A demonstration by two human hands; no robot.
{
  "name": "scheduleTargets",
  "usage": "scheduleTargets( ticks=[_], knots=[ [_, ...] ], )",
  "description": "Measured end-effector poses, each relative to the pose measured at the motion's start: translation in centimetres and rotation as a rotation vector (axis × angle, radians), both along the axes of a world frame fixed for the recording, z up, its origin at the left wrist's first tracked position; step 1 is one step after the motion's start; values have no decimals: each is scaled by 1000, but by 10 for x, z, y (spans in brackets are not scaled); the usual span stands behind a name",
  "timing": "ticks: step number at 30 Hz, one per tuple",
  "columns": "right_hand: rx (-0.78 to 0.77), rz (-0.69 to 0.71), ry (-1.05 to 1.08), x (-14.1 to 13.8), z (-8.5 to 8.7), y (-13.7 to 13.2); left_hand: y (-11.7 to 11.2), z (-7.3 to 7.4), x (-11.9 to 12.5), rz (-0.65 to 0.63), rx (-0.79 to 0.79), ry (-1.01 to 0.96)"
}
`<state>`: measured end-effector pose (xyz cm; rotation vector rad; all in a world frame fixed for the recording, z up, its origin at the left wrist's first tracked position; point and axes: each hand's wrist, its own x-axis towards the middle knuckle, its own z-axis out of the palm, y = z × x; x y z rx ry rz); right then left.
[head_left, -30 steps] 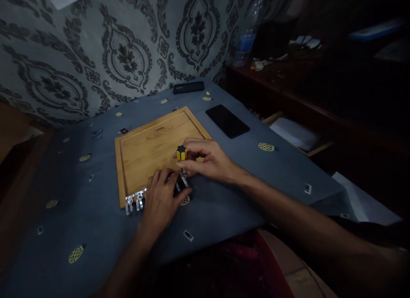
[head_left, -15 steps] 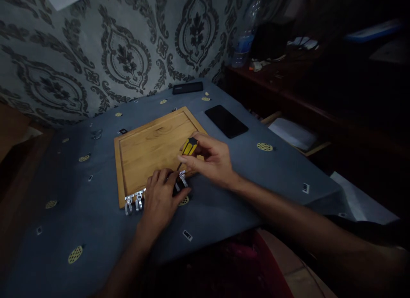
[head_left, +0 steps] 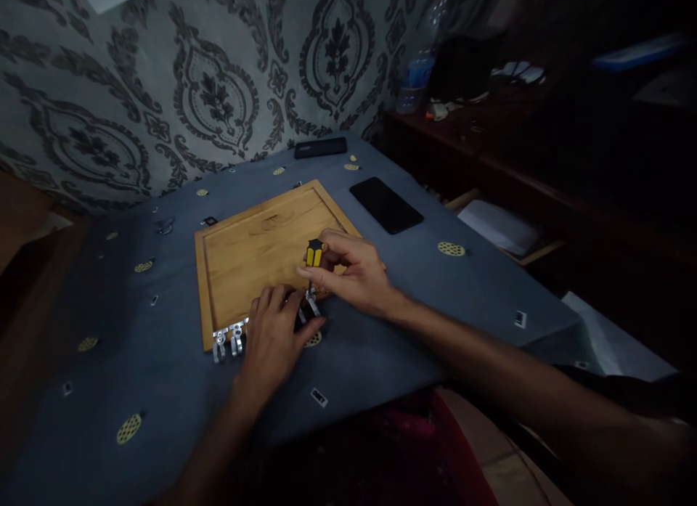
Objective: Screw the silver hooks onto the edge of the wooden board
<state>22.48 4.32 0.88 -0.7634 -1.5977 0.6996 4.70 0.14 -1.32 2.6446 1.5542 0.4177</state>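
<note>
A wooden board (head_left: pixel 255 252) lies on a table with a blue-grey cloth (head_left: pixel 381 332). Along its near edge runs a metal hook rail (head_left: pixel 229 340), with hooks showing left and right of my left hand. My left hand (head_left: pixel 275 332) presses down on that rail, fingers curled over it. My right hand (head_left: pixel 353 270) pinches a small yellow-and-black screwdriver (head_left: pixel 314 253), held nearly upright with its tip down at the rail by the board's near right corner.
A black phone (head_left: pixel 386 205) lies right of the board, and another dark flat device (head_left: pixel 320 147) rests near the patterned wall. A plastic bottle (head_left: pixel 422 63) and clutter stand on a dark wooden shelf at the right. Small stickers dot the cloth.
The screwdriver tilted away to the right half a second ago, then came back nearly upright over the rail. My left hand stayed on the rail.
</note>
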Motion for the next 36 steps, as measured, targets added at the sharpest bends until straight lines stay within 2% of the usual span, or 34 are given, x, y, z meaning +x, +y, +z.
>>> scheduleTargets(
  ticks=[7,13,15,19,22,26,36],
  knots=[
    [15,27,-24,1,-1,2,0,1,0,-4,-27,4],
    [-204,177,-56,10,5,4,0,1,0,9,-27,14],
    [-229,228,-64,13,8,4,0,0,0,5,-22,4],
    [-87,220,-97,13,9,5,-1,-1,0,-7,3,-12],
    [53,103,-107,7,7,2,-2,-1,0,-5,15,12],
    [168,-5,-111,0,3,-3,-1,0,0,-1,19,31],
    [232,-93,-77,-5,-5,-3,-1,-1,-1,-9,-15,8]
  ],
)
